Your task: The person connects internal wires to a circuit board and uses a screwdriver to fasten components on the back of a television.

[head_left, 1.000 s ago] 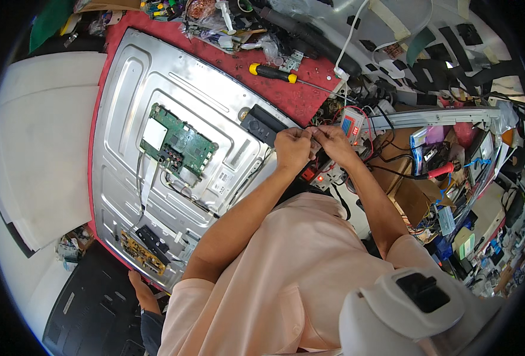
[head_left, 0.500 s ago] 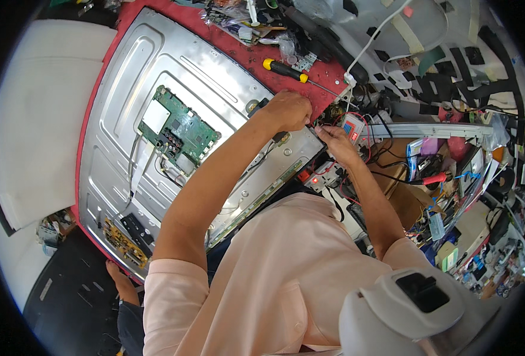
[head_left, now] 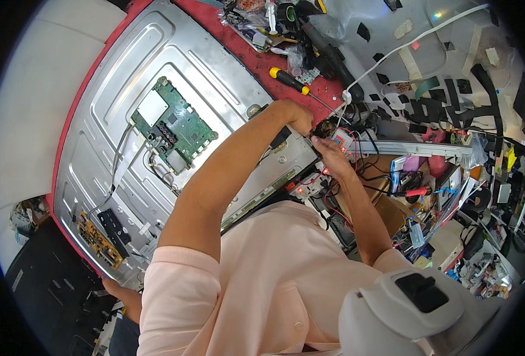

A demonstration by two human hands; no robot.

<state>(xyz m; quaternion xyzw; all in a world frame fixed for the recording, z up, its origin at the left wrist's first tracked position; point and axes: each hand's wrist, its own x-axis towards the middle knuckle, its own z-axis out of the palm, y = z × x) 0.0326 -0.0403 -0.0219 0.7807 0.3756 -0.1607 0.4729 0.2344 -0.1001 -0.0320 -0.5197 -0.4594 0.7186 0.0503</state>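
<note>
Fingers of the left hand (head_left: 298,117) curl shut, and the right hand (head_left: 327,151) pinches at something too small to tell, both just off the metal back panel's (head_left: 155,53) corner. Its green circuit board (head_left: 173,127) remains mounted mid-panel, wires attached; the screwdriver (head_left: 289,80) lies unused beyond, so work looks early.

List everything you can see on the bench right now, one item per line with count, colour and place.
metal back panel: one, silver, lying flat at left on a red mat
green circuit board: one, mounted mid-panel
yellow circuit board: one, at the panel's lower left edge
screwdriver: one, yellow-and-black handle, on the mat above the hands
white cable: one, running to upper right
small tester box: one, red and grey, beside the right hand
wires: several, red and black, right of the panel
left hand: at the panel's right corner
right hand: fingers close to the left hand
</note>
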